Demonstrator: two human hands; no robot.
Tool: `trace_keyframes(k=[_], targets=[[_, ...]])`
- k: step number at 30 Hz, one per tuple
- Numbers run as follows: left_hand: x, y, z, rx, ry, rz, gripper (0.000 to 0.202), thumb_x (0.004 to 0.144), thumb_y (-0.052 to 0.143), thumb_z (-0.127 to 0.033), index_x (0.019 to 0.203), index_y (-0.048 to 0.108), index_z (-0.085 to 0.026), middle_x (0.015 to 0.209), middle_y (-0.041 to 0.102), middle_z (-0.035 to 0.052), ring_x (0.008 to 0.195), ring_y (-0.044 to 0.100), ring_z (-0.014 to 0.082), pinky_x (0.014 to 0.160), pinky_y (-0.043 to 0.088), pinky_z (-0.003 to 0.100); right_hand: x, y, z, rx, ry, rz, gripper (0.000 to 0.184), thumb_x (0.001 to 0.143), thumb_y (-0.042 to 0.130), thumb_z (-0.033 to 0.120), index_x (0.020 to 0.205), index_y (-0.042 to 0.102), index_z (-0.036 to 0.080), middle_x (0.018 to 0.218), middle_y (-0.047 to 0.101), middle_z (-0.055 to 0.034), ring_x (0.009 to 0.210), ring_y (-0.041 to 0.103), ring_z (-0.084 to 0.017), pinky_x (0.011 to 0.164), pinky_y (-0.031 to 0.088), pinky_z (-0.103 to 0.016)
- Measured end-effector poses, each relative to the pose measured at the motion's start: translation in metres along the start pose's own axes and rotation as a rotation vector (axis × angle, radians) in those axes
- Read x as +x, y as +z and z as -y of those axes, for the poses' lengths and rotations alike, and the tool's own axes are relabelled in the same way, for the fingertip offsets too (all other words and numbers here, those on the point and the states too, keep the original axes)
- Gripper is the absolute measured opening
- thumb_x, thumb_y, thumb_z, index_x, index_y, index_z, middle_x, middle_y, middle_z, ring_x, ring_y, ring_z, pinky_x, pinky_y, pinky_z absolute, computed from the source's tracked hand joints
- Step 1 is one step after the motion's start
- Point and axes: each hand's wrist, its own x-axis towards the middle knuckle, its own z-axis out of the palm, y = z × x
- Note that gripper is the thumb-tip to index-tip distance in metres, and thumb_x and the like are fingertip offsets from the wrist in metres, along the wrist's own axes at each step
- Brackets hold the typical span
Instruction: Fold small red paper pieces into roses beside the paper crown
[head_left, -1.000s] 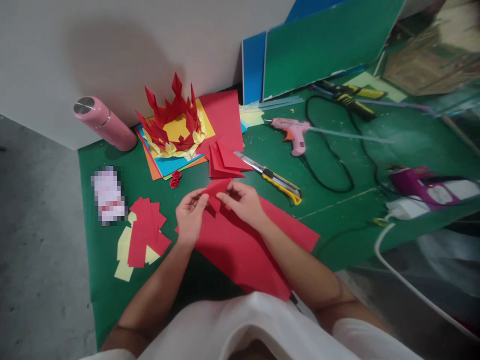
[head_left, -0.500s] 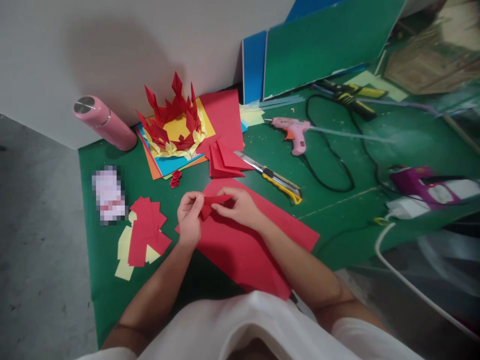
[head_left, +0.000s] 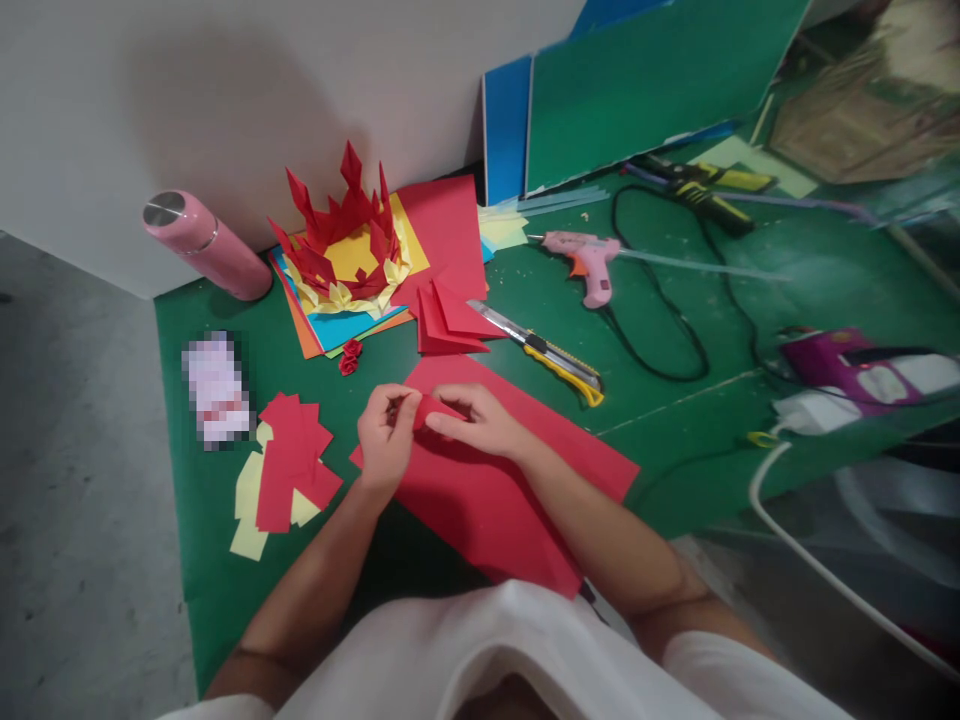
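My left hand (head_left: 386,440) and my right hand (head_left: 480,420) pinch a small folded red paper piece (head_left: 433,410) between their fingertips, just above a large red paper sheet (head_left: 495,490) on the green mat (head_left: 675,430). Both hands are closed on the piece. A stack of folded red pieces (head_left: 450,320) lies just beyond the hands. A spiky red and yellow paper crown (head_left: 341,245) stands on a pile of coloured sheets further back.
A yellow utility knife (head_left: 544,355) lies right of the hands. A pink glue gun (head_left: 589,262) and black cable lie further back. A pink bottle (head_left: 202,245) lies at the left. Red and yellow scraps (head_left: 289,470) sit at my left. Green and blue boards (head_left: 637,90) lean against the wall.
The red piece has been folded smaller and lowered towards the large sheet. Both hands have closed in tighter around it.
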Motion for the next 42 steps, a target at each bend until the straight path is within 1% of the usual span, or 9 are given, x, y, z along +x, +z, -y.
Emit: trace_keyframes(k=[3,7,9,12,16,27,32,38,42], targets=[[0.001,0.000,0.001,-0.005,-0.038,0.052,0.027,0.081,0.066,-0.046,0.081,0.067,-0.020,0.075,0.067,0.0011,0.068,0.061,0.0126,0.065,0.050,0.024,0.001,-0.003,0.000,0.029,0.007,-0.059,0.046,0.085,0.053,0.059,0.065,0.055,0.018,0.059,0.047,0.0030,0.057,0.044,-0.011,0.053,0.035,-0.024],[0.003,0.002,0.000,-0.059,-0.069,0.014,0.027,0.075,0.073,-0.044,0.085,0.067,-0.019,0.079,0.069,0.0030,0.071,0.064,0.0141,0.067,0.052,0.025,0.003,-0.008,-0.001,0.018,-0.028,-0.144,0.044,0.087,0.054,0.055,0.063,0.060,0.018,0.060,0.057,0.0004,0.059,0.052,-0.013,0.058,0.042,-0.026],[0.004,0.002,-0.001,-0.035,-0.013,-0.003,0.023,0.076,0.072,-0.041,0.082,0.067,-0.019,0.080,0.068,0.0031,0.073,0.064,0.0144,0.068,0.052,0.026,0.003,-0.011,-0.002,-0.032,-0.058,-0.177,0.040,0.088,0.056,0.049,0.063,0.063,0.018,0.064,0.063,-0.0018,0.064,0.058,-0.015,0.064,0.046,-0.028],[0.006,0.000,-0.002,0.064,0.120,-0.014,0.015,0.079,0.070,-0.034,0.076,0.067,-0.020,0.077,0.066,0.0021,0.076,0.064,0.0151,0.072,0.051,0.028,0.003,-0.015,-0.004,-0.115,-0.115,-0.223,0.024,0.086,0.061,0.041,0.081,0.072,0.020,0.083,0.073,-0.0055,0.080,0.066,-0.019,0.077,0.050,-0.033],[0.006,0.000,-0.004,0.121,0.182,0.041,0.010,0.080,0.069,-0.029,0.075,0.069,-0.021,0.076,0.067,0.0014,0.075,0.063,0.0151,0.072,0.050,0.028,0.003,-0.017,-0.004,-0.149,-0.167,-0.249,0.016,0.084,0.067,0.035,0.091,0.073,0.023,0.094,0.074,-0.0055,0.090,0.068,-0.020,0.085,0.051,-0.035],[0.003,0.003,-0.002,0.189,0.301,0.069,0.007,0.083,0.063,-0.021,0.076,0.066,-0.019,0.072,0.065,0.0004,0.069,0.061,0.0117,0.066,0.048,0.024,0.002,-0.013,-0.005,-0.055,-0.185,-0.330,0.015,0.082,0.065,0.029,0.071,0.062,0.019,0.070,0.063,-0.0006,0.066,0.057,-0.013,0.064,0.046,-0.027],[0.003,0.001,-0.002,0.213,0.242,0.044,0.013,0.084,0.060,-0.023,0.073,0.064,-0.018,0.069,0.062,-0.0003,0.062,0.056,0.0096,0.058,0.044,0.021,0.004,-0.019,-0.009,0.059,-0.143,-0.513,0.021,0.082,0.067,0.034,0.071,0.057,0.020,0.069,0.057,0.0026,0.065,0.052,-0.011,0.066,0.043,-0.026],[-0.001,0.001,0.004,0.069,0.104,0.076,0.018,0.088,0.059,-0.034,0.082,0.066,-0.018,0.078,0.063,0.0016,0.062,0.055,0.0094,0.059,0.045,0.021,0.005,-0.021,-0.013,0.199,-0.050,-0.514,0.025,0.079,0.069,0.041,0.076,0.056,0.020,0.064,0.049,0.0056,0.055,0.042,-0.008,0.055,0.036,-0.023],[-0.003,0.004,0.003,-0.089,-0.003,0.120,0.031,0.076,0.074,-0.037,0.101,0.066,-0.020,0.095,0.068,0.0055,0.082,0.065,0.0138,0.071,0.052,0.023,0.005,-0.017,-0.012,0.168,-0.036,-0.446,0.024,0.078,0.071,0.039,0.075,0.058,0.019,0.064,0.054,0.0042,0.056,0.047,-0.008,0.056,0.040,-0.023]])
